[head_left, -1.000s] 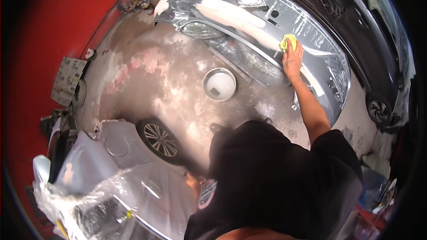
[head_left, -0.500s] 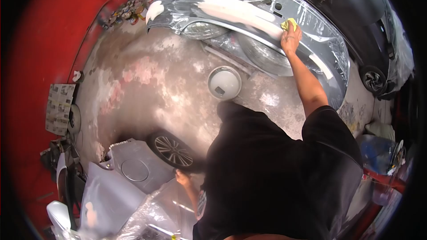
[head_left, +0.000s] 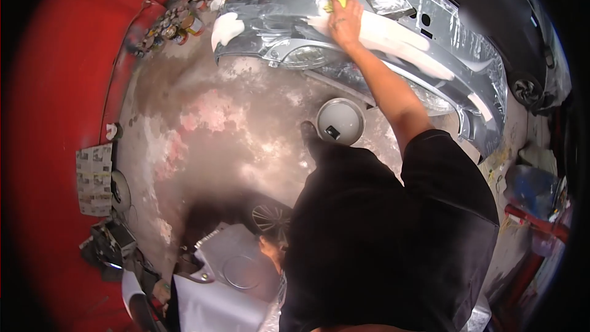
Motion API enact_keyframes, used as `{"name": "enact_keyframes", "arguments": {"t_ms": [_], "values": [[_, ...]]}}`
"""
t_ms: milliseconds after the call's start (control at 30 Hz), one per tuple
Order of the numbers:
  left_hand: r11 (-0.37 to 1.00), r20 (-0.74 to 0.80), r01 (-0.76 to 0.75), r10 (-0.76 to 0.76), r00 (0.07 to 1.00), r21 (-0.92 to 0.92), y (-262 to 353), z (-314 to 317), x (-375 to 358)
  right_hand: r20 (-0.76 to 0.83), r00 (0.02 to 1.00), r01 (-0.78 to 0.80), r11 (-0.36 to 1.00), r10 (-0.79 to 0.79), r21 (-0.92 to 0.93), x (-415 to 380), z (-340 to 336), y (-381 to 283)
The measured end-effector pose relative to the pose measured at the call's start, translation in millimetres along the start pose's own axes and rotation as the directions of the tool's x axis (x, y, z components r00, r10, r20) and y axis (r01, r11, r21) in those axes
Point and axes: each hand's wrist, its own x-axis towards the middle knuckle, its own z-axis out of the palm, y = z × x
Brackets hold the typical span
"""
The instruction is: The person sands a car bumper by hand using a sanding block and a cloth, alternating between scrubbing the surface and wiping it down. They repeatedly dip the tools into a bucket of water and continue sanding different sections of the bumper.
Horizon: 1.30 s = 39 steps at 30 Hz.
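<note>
My right hand (head_left: 346, 21) is closed over a crumpled yellow cloth (head_left: 337, 0), which it presses against a grey car bumper (head_left: 270, 9). White filler patches mark the bumper's surface; the hand is at the left end of the long middle patch (head_left: 402, 46). Low at my left side, my left hand (head_left: 269, 249) is small and blurred, beside a spoked car wheel (head_left: 270, 218) and over a grey body panel (head_left: 236, 252). How its fingers are set is smeared. On the floor below the bumper stands a round bucket (head_left: 344, 114) with a small dark block inside.
Paint cans (head_left: 178, 27) crowd the floor at the upper left along a red wall (head_left: 49, 117). A newspaper-covered board (head_left: 94, 178) leans there. Behind the bumper stands a dark car (head_left: 498, 24). A blue container (head_left: 528, 190) is at the right.
My right hand has swept left along the bumper with the yellow cloth, from the right end of the long white patch to its left end. The camera view has shifted too.
</note>
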Motion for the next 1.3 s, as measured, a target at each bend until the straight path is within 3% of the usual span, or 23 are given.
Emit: {"name": "enact_keyframes", "arguments": {"t_ms": [167,233,267,333,433,467,533,600,633,667,700,767,833,867,933,1000,1067,1133,1200,1300], "values": [[0.995,0.046,-0.065,0.061,0.997,0.081,108.1,29.0,64.6,0.157,0.979,0.126,0.992,-0.127,0.018,27.7,70.9,-70.6],[0.991,0.163,-0.111,0.121,0.979,-0.072,150.8,55.2,108.3,0.250,0.942,0.205,0.973,-0.226,0.110,42.9,90.7,-98.7],[0.987,0.298,-0.154,0.160,0.941,-0.043,163.4,66.4,146.6,0.277,0.918,0.241,0.954,-0.283,0.176,50.7,101.0,-110.6],[0.956,0.317,-0.293,0.274,0.908,0.010,229.4,89.8,144.3,0.274,0.906,0.302,0.946,-0.322,0.116,59.9,139.7,-126.9],[0.938,0.335,-0.343,0.308,0.890,0.050,331.3,120.7,98.6,0.553,0.777,0.260,0.953,-0.302,0.156,92.7,108.9,-144.3],[0.937,0.348,-0.349,0.331,0.877,-0.011,359.8,133.3,76.5,0.619,0.729,0.244,0.956,-0.292,0.163,98.3,95.1,-145.5],[0.924,0.411,-0.370,0.373,0.832,-0.091,387.2,163.9,87.8,0.535,0.812,0.226,0.971,-0.232,0.078,90.4,63.6,-155.6],[0.897,0.491,-0.416,0.431,0.757,-0.147,421.7,196.2,79.0,0.213,0.912,0.328,0.935,-0.351,0.137,62.1,66.0,-162.1],[0.882,0.518,-0.418,0.467,0.717,-0.216,438.1,209.3,70.0,0.043,0.928,0.351,0.908,-0.370,0.227,43.0,76.2,-167.5],[0.875,0.565,-0.440,0.472,0.677,-0.204,457.3,221.6,57.4,0.141,0.903,0.330,0.864,-0.407,0.382,28.6,52.4,-171.9],[0.839,0.594,-0.478,0.529,0.606,-0.260,479.5,235.3,39.3,0.306,0.847,0.192,0.787,-0.435,0.587,17.5,34.9,-175.8],[0.793,0.652,-0.516,0.582,0.486,-0.323,518.2,268.3,9.6,0.468,0.729,-0.018,0.669,-0.500,0.743,-12.6,1.7,-183.6],[0.683,0.694,-0.567,0.675,0.250,-0.460,551.1,296.0,-13.5,0.393,0.794,0.077,0.717,-0.464,0.693,-52.2,9.7,-193.3],[0.676,0.711,-0.570,0.671,0.212,-0.468,563.3,301.5,-36.4,0.391,0.811,0.072,0.739,-0.434,0.670,-55.6,0.2,-192.5],[0.690,0.754,-0.539,0.641,0.144,-0.484,585.8,310.3,-81.6,0.496,0.822,-0.233,0.630,-0.279,0.740,-53.7,-24.0,-199.1],[0.703,0.799,-0.511,0.599,0.050,-0.495,600.8,335.9,-84.9,0.495,0.852,-0.259,0.687,-0.168,0.679,-45.1,-31.9,-199.9],[0.687,0.803,-0.526,0.596,0.011,-0.502,612.1,349.8,-82.4,0.426,0.903,-0.306,0.629,-0.045,0.715,-38.8,-22.7,-201.0],[0.656,0.803,-0.555,0.594,-0.038,-0.512,623.7,346.3,-85.5,0.339,0.940,-0.268,0.664,0.023,0.698,-33.9,-18.2,-207.5],[0.678,0.793,-0.479,0.607,-0.062,-0.557,631.9,335.7,-84.5,0.507,0.848,-0.519,0.437,0.157,0.734,-30.2,-20.7,-201.9],[0.770,0.836,-0.345,0.541,-0.092,-0.537,648.0,333.2,-68.6,0.446,0.849,-0.529,0.462,0.285,0.712,-27.8,-34.6,-208.3]]}}
